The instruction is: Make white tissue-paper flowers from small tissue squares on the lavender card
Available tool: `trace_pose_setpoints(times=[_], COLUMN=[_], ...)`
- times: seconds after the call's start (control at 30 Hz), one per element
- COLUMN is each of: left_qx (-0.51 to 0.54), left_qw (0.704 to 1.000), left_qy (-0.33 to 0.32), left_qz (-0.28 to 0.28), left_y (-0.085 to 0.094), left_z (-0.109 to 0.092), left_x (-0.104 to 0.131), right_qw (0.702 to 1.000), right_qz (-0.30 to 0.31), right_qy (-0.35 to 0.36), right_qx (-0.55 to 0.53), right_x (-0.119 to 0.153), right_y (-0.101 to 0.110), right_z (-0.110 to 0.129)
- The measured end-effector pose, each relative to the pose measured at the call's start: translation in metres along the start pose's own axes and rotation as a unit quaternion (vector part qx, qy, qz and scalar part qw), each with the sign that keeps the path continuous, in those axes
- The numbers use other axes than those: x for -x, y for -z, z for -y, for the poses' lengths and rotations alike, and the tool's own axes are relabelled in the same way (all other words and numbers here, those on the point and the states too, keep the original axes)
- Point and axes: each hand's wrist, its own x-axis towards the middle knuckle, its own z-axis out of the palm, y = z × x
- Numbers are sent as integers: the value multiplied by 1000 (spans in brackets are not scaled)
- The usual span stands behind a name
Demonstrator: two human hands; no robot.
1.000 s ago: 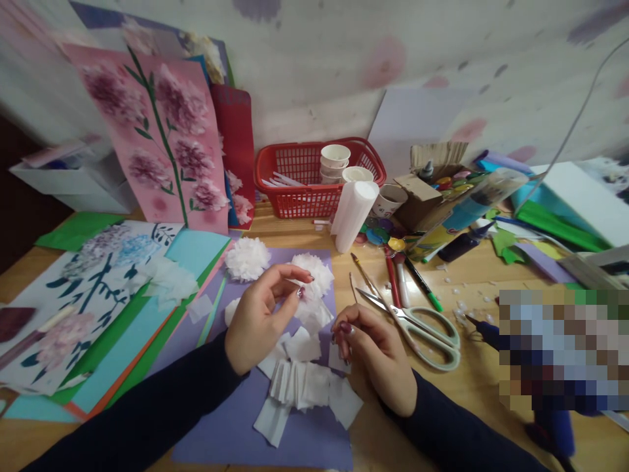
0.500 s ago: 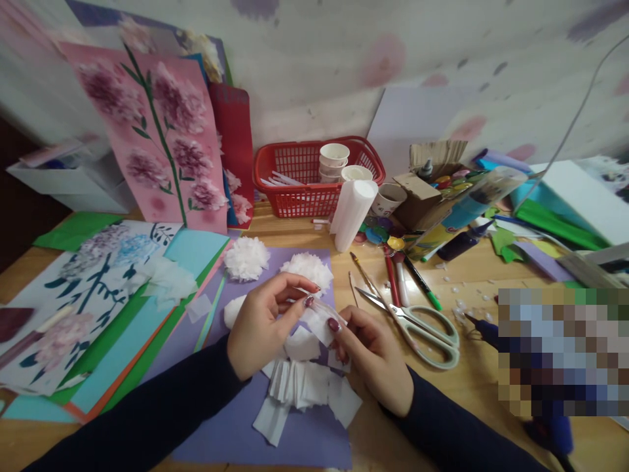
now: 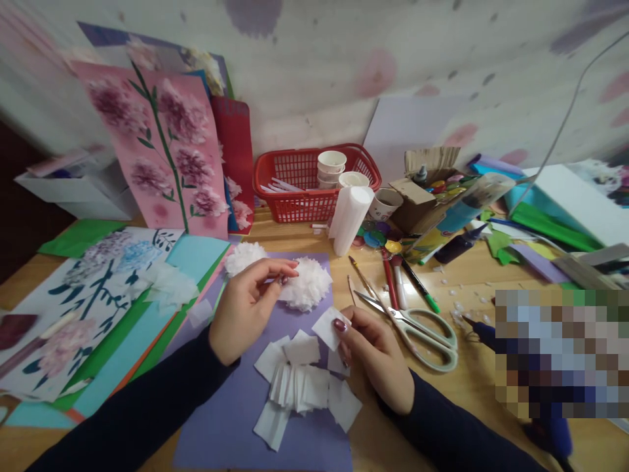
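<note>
My left hand (image 3: 248, 305) is closed, thumb and forefinger pinching a thin pale piece of tissue paper (image 3: 289, 293) that blends with the white flower behind it. A fluffy white paper flower (image 3: 308, 285) lies just beyond those fingertips; another white paper flower (image 3: 246, 257) is partly covered by the same hand. Between the thumb and fingers of my right hand (image 3: 376, 347) is a small square of white tissue paper (image 3: 325, 328). Below both hands, a loose pile of white paper squares (image 3: 299, 387) rests on a purple sheet (image 3: 221, 419).
Scissors (image 3: 417, 328) lie to the right, with brushes and a green marker (image 3: 422, 286) behind. A white paper roll (image 3: 351, 219) stands before a red basket (image 3: 289, 210). A glue gun (image 3: 484, 334) is at far right, partly blurred out. Coloured sheets (image 3: 147, 314) cover the left.
My hands have moved apart. The left has shifted left, away from the paper both were fingering; the right keeps a white square. The view has tipped slightly upward.
</note>
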Motion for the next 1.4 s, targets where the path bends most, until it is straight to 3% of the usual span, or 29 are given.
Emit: trace_pose_setpoints(times=[0.23, 0.3, 0.43, 0.6, 0.73, 0.83, 0.93, 1.03, 1.07, 1.13, 1.17, 1.23, 1.3, 1.33, 1.4], left_qx=[-100, -108, -71, 58, 44, -21, -78, -149, -172, -260, -313, -381, -364, -329, -273], left_qw=[980, 976, 989, 998, 999, 1000, 996, 980, 972, 952, 939, 917, 922, 937, 952], left_qy=[-151, -166, -102, 5, -12, -11, 44, 124, 159, 164, 141, 67, -19, -58, -134], left_qz=[87, 95, 76, -4, -20, -14, -17, -45, -25, -9, -31, -97, -128, -101, 24], left_y=[-16, -22, -27, -32, -32, -12, 32, 84, 99, 120, 125, 119, 96, 81, 46], left_z=[-11, -11, -10, 0, 3, -6, -10, -1, 5, 14, 17, 14, 2, -6, -22], left_x=[25, 31, 34, 33, 33, 21, 3, -8, -9, -5, -1, 7, 17, 21, 30], right_qw=[999, 999, 999, 999, 999, 999, 999, 999, 999, 998, 998, 998, 997, 997, 998], right_qz=[5, -2, -3, -17, -9, -1, 5, 9, 9, 9, 10, 14, 16, 16, 13], right_qy=[-32, -37, -46, -42, -29, -25, -27, -29, -29, -30, -31, -38, -44, -45, -48], right_qx=[3, -7, -18, 10, 28, 28, 32, 40, 41, 46, 48, 53, 55, 53, 45], right_x=[1, 2, 3, 2, 3, 3, 3, 3, 3, 3, 3, 3, 3, 3, 2], right_y=[-5, -5, -6, -4, -4, -3, -3, -3, -3, -4, -4, -5, -6, -6, -7], right_z=[2, 1, 1, 2, 2, 1, 1, 3, 3, 4, 4, 4, 2, 1, 0])
